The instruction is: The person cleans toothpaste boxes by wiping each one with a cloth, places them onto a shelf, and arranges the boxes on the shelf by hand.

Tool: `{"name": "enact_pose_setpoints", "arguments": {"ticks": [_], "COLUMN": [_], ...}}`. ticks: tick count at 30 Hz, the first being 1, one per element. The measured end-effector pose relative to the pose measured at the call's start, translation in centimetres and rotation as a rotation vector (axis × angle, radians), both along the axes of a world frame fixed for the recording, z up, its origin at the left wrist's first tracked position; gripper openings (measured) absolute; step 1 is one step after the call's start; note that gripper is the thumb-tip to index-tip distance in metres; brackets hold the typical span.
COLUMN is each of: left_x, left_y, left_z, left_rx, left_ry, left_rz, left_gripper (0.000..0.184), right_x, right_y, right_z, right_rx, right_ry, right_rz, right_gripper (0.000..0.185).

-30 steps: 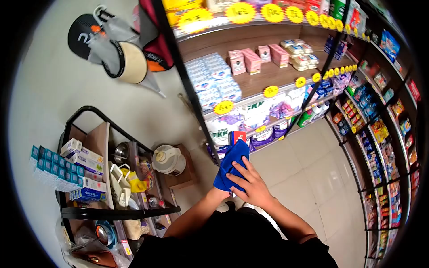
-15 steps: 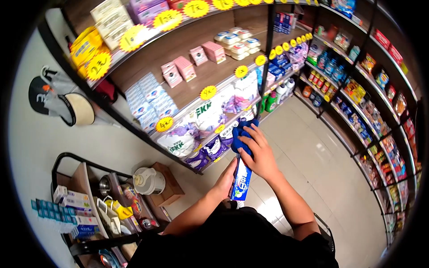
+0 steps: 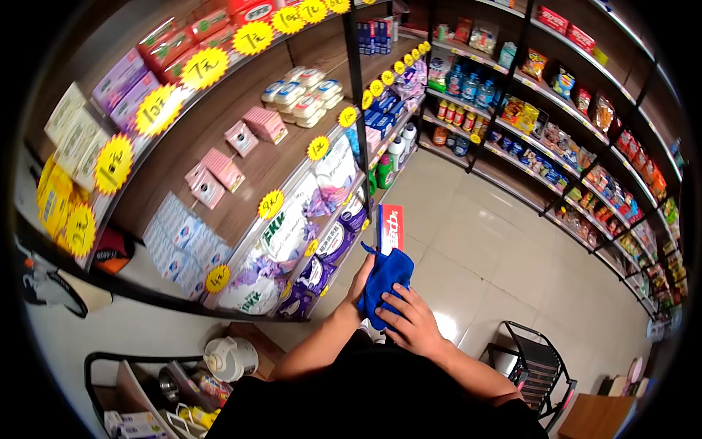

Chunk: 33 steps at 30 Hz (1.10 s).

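A toothpaste box [image 3: 392, 225] in blue, red and white points away from my body, its far end showing past a blue cloth [image 3: 387, 282]. My left hand [image 3: 355, 291] is closed around the left side of the box and cloth, its fingers mostly hidden. From the right, my right hand [image 3: 415, 320] presses the cloth against the near part of the box with bent fingers. The cloth covers that near part.
To the left, a shelf holds pink boxes [image 3: 222, 170], wrapped soap packs [image 3: 303, 95] and detergent bags [image 3: 281, 238]. Snack shelves [image 3: 570, 88] curve along the right. A black chair [image 3: 537, 366] stands at lower right, and a white bucket [image 3: 232, 358] at lower left.
The view has turned right, bringing the chair in. The cloth has gone from the box's far end to its near end with my right hand, uncovering the red and white far end.
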<state>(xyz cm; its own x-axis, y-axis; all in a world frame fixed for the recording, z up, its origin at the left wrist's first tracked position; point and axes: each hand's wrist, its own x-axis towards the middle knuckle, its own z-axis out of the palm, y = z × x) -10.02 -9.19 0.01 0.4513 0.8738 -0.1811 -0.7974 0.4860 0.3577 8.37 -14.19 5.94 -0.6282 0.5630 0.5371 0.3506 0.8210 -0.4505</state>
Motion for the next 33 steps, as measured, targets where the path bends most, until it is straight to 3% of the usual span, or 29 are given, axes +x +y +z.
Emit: {"name": "enact_pose_setpoints", "arguments": {"ticks": [3, 5, 6, 7, 9, 11, 13, 15, 17, 20, 23, 24, 25, 27, 31, 33], "left_x": [-0.7, -1.6, -1.6, -1.6, -0.5, -1.0, -0.6, -0.4, -0.1, 0.2, 1.5, 1.8, 2.4, 4.2, 9.7, 12.1], "left_y": [3.5, 5.7, 6.0, 6.4, 7.3, 8.5, 9.8, 11.4, 13.4, 16.4, 20.0, 21.2, 21.7, 24.1, 27.5, 28.9], "left_z": [0.4, 0.0, 2.7, 3.7, 3.7, 2.0, 4.4, 5.7, 4.8, 3.4, 0.7, -0.6, 2.0, 1.5, 0.5, -0.6], "left_rx": [-0.025, -0.028, -0.020, 0.086, 0.168, 0.134, 0.208, 0.097, 0.099, 0.094, 0.075, 0.088, 0.036, 0.007, 0.107, 0.058], "left_ry": [-0.003, -0.229, 0.102, 0.262, 0.394, 0.377, 0.579, 0.502, 0.366, 0.280, 0.297, 0.313, 0.150, 0.085, 0.018, -0.082], "left_rz": [-0.019, -0.082, 0.000, 0.022, 0.141, 0.052, 0.015, -0.057, -0.034, -0.019, 0.089, 0.071, -0.028, -0.144, -0.046, -0.167], "left_gripper": [0.065, 0.066, 0.065, 0.063, 0.059, 0.051, 0.051, 0.047, 0.043, 0.035, 0.043, 0.049, 0.049, 0.043, 0.042, 0.044], "right_x": [-0.9, -1.8, -2.2, -2.7, -3.4, -3.6, -3.5, -3.3, -2.7, -2.4, -1.2, -0.3, 0.8, 3.3, 9.6, 12.7], "right_y": [4.1, 6.9, 8.3, 9.8, 12.8, 16.3, 19.9, 21.7, 22.9, 23.7, 21.5, 20.9, 20.3, 20.1, 23.0, 25.6], "right_z": [0.8, 1.0, 0.9, 1.0, 1.7, 1.2, 0.4, 0.6, 0.8, -1.8, -0.4, -0.4, -0.5, -1.0, -0.8, 0.1], "right_rx": [-0.017, -0.045, -0.080, -0.113, -0.107, -0.168, -0.244, -0.790, -0.874, -0.523, -0.280, -0.276, -0.220, -0.162, 0.060, 0.037], "right_ry": [0.010, 0.029, 0.088, 0.146, 0.176, 0.340, 0.496, 0.840, 0.866, 0.675, 0.352, 0.357, 0.284, 0.212, 0.068, 0.077], "right_rz": [-0.010, -0.032, -0.061, -0.089, -0.165, -0.359, -0.471, -0.428, -0.405, -0.385, -0.356, -0.352, -0.283, -0.207, -0.141, -0.106], "right_gripper": [0.043, 0.043, 0.044, 0.044, 0.044, 0.038, 0.035, 0.039, 0.039, 0.038, 0.040, 0.040, 0.042, 0.044, 0.047, 0.048]}}
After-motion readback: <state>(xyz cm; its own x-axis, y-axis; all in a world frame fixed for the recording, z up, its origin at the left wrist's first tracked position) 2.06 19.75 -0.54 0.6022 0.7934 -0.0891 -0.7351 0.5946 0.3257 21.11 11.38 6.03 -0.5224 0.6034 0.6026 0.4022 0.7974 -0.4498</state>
